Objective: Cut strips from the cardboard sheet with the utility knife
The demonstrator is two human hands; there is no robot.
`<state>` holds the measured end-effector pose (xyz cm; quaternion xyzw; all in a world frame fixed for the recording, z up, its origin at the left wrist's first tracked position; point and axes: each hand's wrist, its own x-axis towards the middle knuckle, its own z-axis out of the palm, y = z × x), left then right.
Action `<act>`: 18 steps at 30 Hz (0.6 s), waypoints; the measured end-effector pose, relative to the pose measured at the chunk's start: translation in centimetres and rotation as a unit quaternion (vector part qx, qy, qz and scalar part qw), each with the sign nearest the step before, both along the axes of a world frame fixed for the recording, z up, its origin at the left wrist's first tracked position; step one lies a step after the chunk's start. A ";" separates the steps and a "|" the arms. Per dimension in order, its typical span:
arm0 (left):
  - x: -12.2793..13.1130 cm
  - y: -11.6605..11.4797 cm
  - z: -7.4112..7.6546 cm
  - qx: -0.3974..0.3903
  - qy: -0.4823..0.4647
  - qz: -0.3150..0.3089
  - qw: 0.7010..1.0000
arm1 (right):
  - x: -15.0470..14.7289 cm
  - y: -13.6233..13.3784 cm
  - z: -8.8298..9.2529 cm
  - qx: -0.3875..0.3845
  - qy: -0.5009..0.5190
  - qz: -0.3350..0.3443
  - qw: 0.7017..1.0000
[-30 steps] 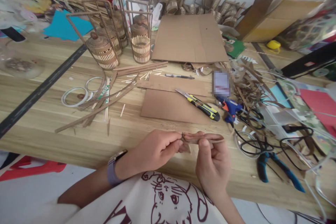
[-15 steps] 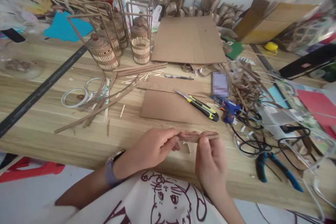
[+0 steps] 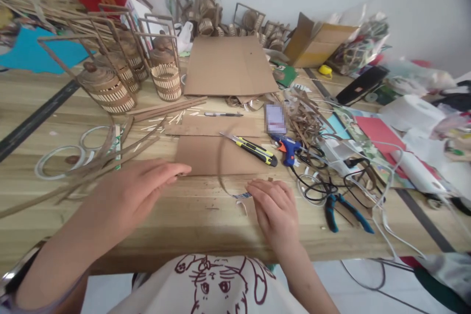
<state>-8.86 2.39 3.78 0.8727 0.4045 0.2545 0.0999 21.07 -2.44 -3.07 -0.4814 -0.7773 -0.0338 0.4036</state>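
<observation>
My right hand (image 3: 275,206) is closed on a thin brown strip (image 3: 222,176), which curves up and to the left, blurred by motion. A small printed piece (image 3: 241,196) shows at the strip beside my right fingertips. My left hand (image 3: 136,191) is held apart to the left, fingers pressed together above the table; a small dark bit shows at the fingertips, too small to name. Beyond the hands lies a cardboard piece (image 3: 198,157) with a yellow-black utility knife (image 3: 253,149) across it. A pale curled scrap (image 3: 242,207) rests below the strip.
Lidded woven baskets (image 3: 106,91) with tall handles stand at the left. Tape rolls (image 3: 59,162) and long brown strips (image 3: 84,176) lie near my left hand. A blue glue gun (image 3: 289,149), cables and pliers (image 3: 348,213) are at the right. A large cardboard sheet (image 3: 228,66) lies behind.
My hands, close together on the brown piece before, are now apart. The left moved left; the strip now arcs out from my right hand. The view has shifted to the right.
</observation>
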 end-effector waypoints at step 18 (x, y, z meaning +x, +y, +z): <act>2.8 1.0 0.8 0.097 0.102 0.100 0.985 | 3.7 -4.5 -0.7 0.030 0.092 -0.119 0.988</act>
